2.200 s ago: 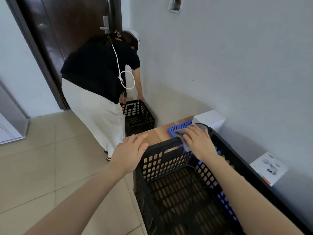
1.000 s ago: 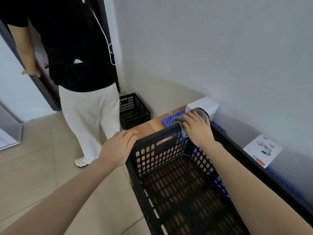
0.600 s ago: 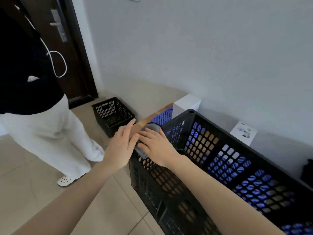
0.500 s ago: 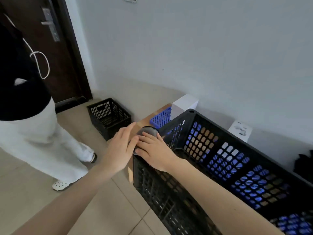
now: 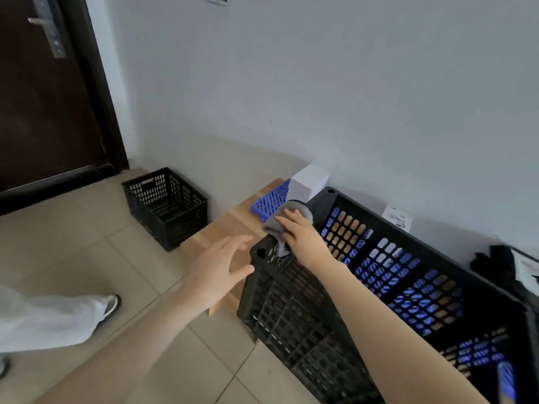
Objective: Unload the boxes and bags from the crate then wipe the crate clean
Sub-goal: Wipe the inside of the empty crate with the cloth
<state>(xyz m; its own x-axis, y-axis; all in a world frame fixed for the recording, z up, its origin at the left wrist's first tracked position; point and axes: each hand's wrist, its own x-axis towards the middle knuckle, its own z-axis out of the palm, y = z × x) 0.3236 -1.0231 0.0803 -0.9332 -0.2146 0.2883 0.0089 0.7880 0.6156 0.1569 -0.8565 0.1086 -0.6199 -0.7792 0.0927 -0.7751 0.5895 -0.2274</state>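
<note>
Now the left hand (image 5: 218, 266) has lifted off the large black crate (image 5: 291, 310). It hovers, motion-blurred, just beside the floor-side corner of the crate's far end, fingers spread wide and holding nothing. Half a second ago it lay on that corner against the right hand. The right hand (image 5: 303, 237) has slid the grey cloth (image 5: 278, 225) along the crate's end rim toward the wall. Its fingers lie fairly straight, pressing the cloth onto the rim, with a fold hanging down the end wall. No box or bag shows inside the crate, so unloading looks done and wiping is under way.

Counted:
- two hands
- one cloth
- two black crates, the large one and a small crate (image 5: 166, 205) on the floor beyond its far end
- one blue lattice panel (image 5: 269, 199) just past that end
- one plain white box (image 5: 309, 182), also just past that end
- one printed white box (image 5: 396, 218) between crate and wall
- one dark bundle (image 5: 495, 263) behind the crate's right part
</note>
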